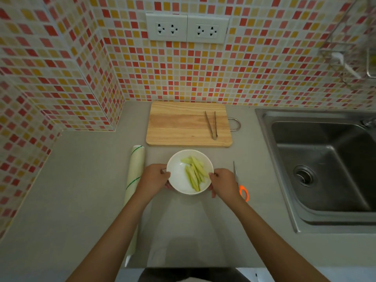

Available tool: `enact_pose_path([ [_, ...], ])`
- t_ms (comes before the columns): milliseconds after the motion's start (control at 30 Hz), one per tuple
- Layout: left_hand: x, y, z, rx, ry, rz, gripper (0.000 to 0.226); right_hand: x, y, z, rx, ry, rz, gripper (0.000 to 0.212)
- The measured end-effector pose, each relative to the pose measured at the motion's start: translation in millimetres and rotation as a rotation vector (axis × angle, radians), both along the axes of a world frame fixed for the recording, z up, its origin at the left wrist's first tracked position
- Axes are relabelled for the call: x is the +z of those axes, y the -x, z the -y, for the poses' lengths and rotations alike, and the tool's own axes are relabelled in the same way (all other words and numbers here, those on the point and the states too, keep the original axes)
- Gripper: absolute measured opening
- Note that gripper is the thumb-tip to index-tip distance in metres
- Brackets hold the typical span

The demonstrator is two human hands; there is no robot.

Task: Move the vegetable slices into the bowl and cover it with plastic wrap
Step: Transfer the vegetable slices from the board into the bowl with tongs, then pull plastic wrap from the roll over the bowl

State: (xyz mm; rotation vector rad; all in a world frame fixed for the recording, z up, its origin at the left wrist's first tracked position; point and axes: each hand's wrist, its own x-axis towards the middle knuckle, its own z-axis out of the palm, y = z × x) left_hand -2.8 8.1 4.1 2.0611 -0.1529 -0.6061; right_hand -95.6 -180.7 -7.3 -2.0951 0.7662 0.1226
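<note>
A white bowl stands on the grey counter, just in front of the cutting board. Several pale green vegetable slices lie in its right half. My left hand grips the bowl's left rim, thumb on top and fingers below. My right hand grips the right rim the same way. A roll of plastic wrap lies lengthwise to the left of the bowl, partly hidden by my left forearm. A faint clear sheet seems to lie on the counter between my arms; whether it reaches the bowl I cannot tell.
A wooden cutting board sits behind the bowl with metal tongs on its right part. Scissors with orange handles lie right of my right hand. A steel sink fills the right side. Tiled walls close the back and left.
</note>
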Motion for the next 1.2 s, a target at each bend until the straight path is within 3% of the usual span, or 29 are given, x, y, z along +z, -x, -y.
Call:
enact_pose_path([
  [500,-10,29,-12,-0.032,-0.046,0.034,0.035,-5,37,-21,-0.042,-0.042,0.025,0.034],
  [700,-12,28,-17,-0.020,-0.020,0.018,0.019,-7,40,-20,-0.071,-0.069,0.040,0.029],
  [867,-14,23,-47,0.245,-0.346,0.476,0.028,-9,41,-15,-0.123,-0.050,0.049,0.032],
  [900,-15,22,-55,0.277,-0.417,0.497,0.031,-8,41,-14,-0.137,-0.030,0.055,0.035],
  [1033,-32,16,-76,0.251,-0.609,0.268,0.044,-7,38,-11,-0.178,0.118,0.086,0.039],
  [1200,-44,6,-82,0.231,-0.434,0.107,0.046,-4,36,-12,-0.187,0.141,0.124,0.038],
])
